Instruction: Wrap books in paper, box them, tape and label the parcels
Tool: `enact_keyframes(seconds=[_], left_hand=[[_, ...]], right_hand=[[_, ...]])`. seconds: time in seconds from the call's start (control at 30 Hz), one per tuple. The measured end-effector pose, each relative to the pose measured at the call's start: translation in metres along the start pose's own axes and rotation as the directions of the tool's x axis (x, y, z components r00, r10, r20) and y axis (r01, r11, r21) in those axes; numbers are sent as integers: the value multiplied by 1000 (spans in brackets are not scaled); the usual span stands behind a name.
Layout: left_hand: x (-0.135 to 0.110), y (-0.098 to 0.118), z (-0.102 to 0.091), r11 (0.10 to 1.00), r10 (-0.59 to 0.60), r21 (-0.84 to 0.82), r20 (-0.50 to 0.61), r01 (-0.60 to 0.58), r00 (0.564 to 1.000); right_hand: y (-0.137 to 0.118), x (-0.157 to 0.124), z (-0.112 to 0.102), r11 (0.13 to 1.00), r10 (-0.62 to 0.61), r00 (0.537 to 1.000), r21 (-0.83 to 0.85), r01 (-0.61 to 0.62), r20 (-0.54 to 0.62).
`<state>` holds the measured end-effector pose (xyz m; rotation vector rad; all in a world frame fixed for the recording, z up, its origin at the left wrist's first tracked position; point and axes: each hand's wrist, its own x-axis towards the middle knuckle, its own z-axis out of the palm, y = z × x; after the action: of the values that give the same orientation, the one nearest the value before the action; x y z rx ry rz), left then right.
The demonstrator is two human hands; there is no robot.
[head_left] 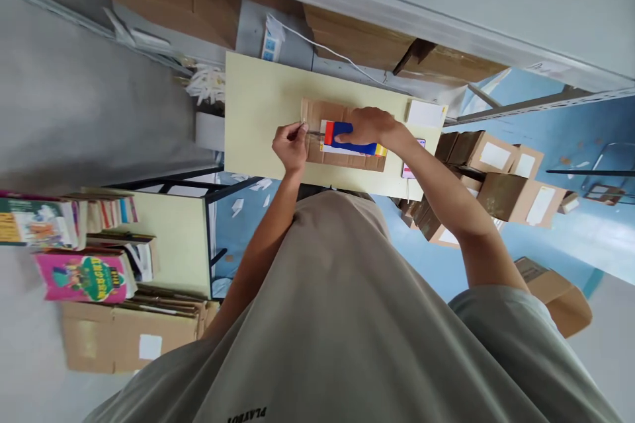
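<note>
Right hand is the nearer: it lies across the blue book, which sits on the cardboard sheet, itself flat on the table. Book, judged so from its flat shape, has a red band at its left end. Its long axis runs left to right across the body, dipping slightly to the right, much in line with the cardboard's long side and the table's. Right thumb rests on the cover; tips of the other fingers hidden, so cannot tell whether they grip or only press. Left hand is at the cardboard's left edge, thumb and forefinger pressed together; what they pinch, if anything, is too small to make out. From those fingers the book lies to the right, a stretch of cardboard between. Phone near the table's right end.
</note>
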<state>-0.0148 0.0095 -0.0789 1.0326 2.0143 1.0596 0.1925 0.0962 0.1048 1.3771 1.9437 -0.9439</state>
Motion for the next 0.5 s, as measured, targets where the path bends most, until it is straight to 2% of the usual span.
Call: enact_keyframes(seconds=[0.1,0.3,0.4,0.5], left_hand=[[0,2,-3,999,22,42,-24,-21,999],[2,-1,-4,1000,-20,4,-13,20,1000],[5,-5,-3,1000,-14,15,-43,15,999],[8,-6,-3,999,3,48,-72,0,997]], right_hand=[[36,-36,-5,1000,10,1000,14,-10,-14],[151,-126,-7,991,137,987,-7,-137,87],[184,-138,1,987,157,979,9,-160,127],[190,-125,15,979,201,975,18,-203,96]])
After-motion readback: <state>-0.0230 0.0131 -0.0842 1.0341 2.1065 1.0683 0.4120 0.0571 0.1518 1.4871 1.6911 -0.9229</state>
